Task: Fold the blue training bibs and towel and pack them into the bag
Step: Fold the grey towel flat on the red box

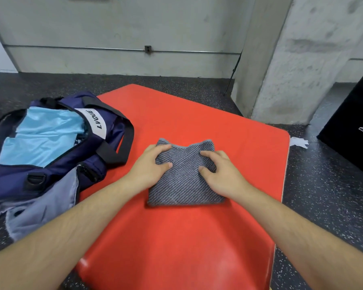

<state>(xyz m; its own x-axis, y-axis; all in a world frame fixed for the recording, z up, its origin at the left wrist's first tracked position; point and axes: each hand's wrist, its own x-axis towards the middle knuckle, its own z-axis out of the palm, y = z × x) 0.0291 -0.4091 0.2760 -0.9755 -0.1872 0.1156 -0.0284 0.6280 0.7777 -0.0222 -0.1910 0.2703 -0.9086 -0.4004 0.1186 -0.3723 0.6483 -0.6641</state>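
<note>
A grey striped towel (183,181), folded into a small square, lies in the middle of the red mat (176,237). My left hand (150,167) rests on the towel's left side, fingers bent over its far left corner. My right hand (221,172) presses on the towel's right side with bent fingers. To the left, the navy bag (71,164) lies open on the floor. Light blue bibs (40,139) sit folded inside it.
The mat lies on a dark speckled floor (323,195). A black box (352,122) stands at the right. A concrete pillar (291,70) and wall rise behind the mat. A white scrap (299,142) lies by the mat's right corner.
</note>
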